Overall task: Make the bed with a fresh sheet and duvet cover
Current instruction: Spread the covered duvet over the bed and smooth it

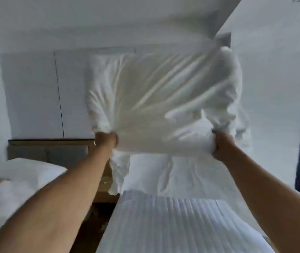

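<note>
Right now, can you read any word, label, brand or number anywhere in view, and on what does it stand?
None. The pillow gripped by the left hand and right hand shows no tag or print; the striped duvet and the neighbouring bed bear no lettering. Motion blur would hide any small label.

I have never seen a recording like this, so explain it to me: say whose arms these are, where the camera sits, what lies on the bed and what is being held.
No machine here: these are a person's two bare arms, filmed by one camera worn on the head, looking forward and down. The left hand and the right hand each grip a lower corner of a white pillow, held up in the air over the bed. On the bed lies a striped white duvet, with wrinkled white bedding beyond it. A second bed stands to the left.
</note>
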